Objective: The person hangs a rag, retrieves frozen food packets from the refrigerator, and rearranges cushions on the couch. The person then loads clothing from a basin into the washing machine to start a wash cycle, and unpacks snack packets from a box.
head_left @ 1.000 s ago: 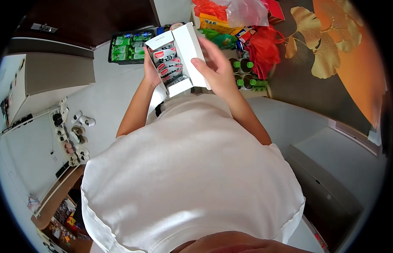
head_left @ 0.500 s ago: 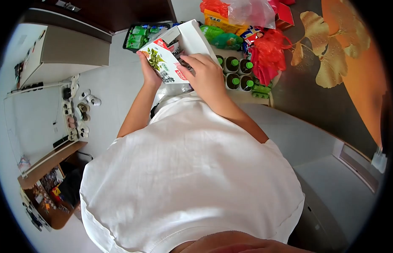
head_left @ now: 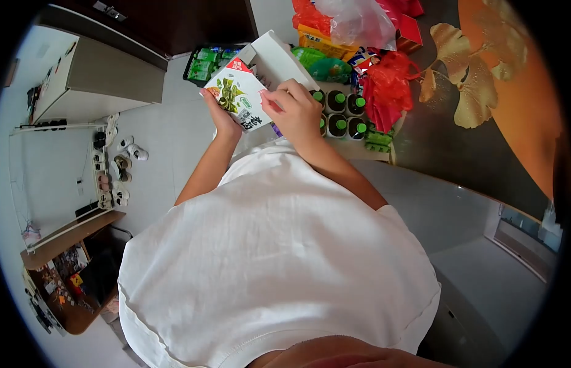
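Observation:
An opened white box with green leaves and red print on its front is held in front of my chest, tilted, its white lid raised behind. My left hand supports the box from its lower left side. My right hand is at the box's right edge, fingers bent and drawn together over the opening; its fingertips are partly hidden, and what they hold cannot be made out. The inside of the box is mostly covered by its front panel.
Several dark bottles with green caps, a red plastic bag and a yellow packet are beyond my right hand. A black crate of green packages stands behind the box. Shoes are at the left.
The box has turned from showing its inner packets to showing its printed front. My right hand has moved from the lid to the box's opening. The view has shifted slightly.

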{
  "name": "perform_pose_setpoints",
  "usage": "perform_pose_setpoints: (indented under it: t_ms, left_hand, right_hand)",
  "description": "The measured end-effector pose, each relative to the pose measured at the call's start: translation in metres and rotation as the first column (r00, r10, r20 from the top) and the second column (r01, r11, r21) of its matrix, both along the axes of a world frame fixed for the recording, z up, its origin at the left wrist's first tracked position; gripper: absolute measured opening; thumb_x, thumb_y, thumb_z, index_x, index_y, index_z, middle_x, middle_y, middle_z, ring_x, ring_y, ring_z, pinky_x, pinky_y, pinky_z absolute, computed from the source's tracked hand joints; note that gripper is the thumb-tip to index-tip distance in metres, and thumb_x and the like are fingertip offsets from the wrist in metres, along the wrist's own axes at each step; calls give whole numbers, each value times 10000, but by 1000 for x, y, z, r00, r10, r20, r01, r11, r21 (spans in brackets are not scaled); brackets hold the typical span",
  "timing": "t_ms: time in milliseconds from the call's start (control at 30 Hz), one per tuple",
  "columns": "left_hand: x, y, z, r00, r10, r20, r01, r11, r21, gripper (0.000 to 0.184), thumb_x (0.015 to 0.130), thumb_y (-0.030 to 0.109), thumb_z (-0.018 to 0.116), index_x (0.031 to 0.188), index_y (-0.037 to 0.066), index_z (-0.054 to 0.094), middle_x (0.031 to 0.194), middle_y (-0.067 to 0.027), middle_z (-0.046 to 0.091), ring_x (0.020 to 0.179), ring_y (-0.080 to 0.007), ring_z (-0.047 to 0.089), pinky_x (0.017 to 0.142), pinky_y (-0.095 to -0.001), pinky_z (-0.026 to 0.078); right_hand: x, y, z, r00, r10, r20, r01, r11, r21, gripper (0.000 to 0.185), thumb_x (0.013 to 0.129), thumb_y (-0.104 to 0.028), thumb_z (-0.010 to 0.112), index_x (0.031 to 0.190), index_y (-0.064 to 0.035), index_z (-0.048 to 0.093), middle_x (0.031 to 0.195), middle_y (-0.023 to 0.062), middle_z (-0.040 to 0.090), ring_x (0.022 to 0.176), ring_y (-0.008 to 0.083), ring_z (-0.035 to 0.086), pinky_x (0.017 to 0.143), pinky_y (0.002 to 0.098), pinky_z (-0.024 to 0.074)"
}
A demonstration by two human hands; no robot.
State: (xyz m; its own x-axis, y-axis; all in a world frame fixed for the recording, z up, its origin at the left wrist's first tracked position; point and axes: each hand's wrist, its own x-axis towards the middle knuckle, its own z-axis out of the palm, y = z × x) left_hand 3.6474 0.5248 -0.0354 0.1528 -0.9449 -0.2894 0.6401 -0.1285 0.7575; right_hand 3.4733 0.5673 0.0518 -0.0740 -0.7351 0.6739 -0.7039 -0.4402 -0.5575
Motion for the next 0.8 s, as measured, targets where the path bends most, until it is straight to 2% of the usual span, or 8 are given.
perform_pose_setpoints:
  t_ms: [67,133,200,300,500,633,733,800]
  left_hand:
    - [1,-5,1,992,-31,-119,21,996,-82,770,1029,725,288,1407,101,535,1344,-64,641,1191,-228,636,1023,-369,502]
    - [3,-4,5,997,-23,-76,16,996,-93,777,1024,734,278,1411,112,536,1341,-60,641,1186,-232,638,1019,-371,505]
    - [17,-5,10,994,86,-63,-85,996,24,781,1021,737,273,1409,113,539,1333,-58,644,1179,-235,641,1016,-375,509]
    - [60,-11,7,984,118,-133,-108,991,83,776,1024,732,272,1405,111,540,1327,-59,646,1175,-234,644,1010,-378,515]
    - [189,-20,4,955,240,-177,-220,968,125,719,1056,677,249,1403,120,544,1320,-56,655,1181,-228,645,1008,-378,518]
    - [277,-25,8,928,319,-190,-304,947,107,709,1062,666,248,1385,110,549,1297,-69,661,1140,-222,666,975,-382,542]
    - [341,-31,0,898,370,-238,-366,928,66,694,1053,679,307,1351,105,558,1267,-58,657,1116,-211,658,962,-364,541]
    - [380,-25,2,842,439,-315,-446,894,53,703,1049,687,308,1358,105,554,1280,-63,649,1126,-216,655,968,-369,539]
  right_hand:
    - [8,-6,-2,1000,-8,-21,7,999,-37,147,769,-118,847,783,-126,701,735,-4,598,657,194,617,543,318,485]
    - [21,-13,-5,999,-9,-43,6,998,-69,155,761,-98,842,775,-129,691,722,-6,579,669,197,610,548,321,485]
    - [43,-20,-7,995,4,-104,-14,996,-94,161,743,-74,833,774,-124,684,717,-4,579,638,197,576,559,319,483]
    - [92,-34,-8,990,34,-139,-52,991,-126,163,733,-65,827,770,-126,682,709,-6,574,636,191,560,562,317,478]
    - [226,-65,-9,956,157,-248,-192,974,-124,170,713,-71,821,764,-151,680,707,-19,573,664,186,567,591,326,475]
    - [314,-75,-27,847,354,-395,-416,906,-81,175,699,-77,822,759,-157,678,726,-27,592,699,206,580,663,347,478]
    - [382,-71,-42,686,604,-405,-670,741,-31,185,685,-75,830,754,-149,675,768,-24,627,746,224,600,716,365,474]
    - [419,-74,-34,679,693,-242,-718,696,-23,198,676,-80,841,761,-131,669,814,-12,658,771,225,620,719,369,482]
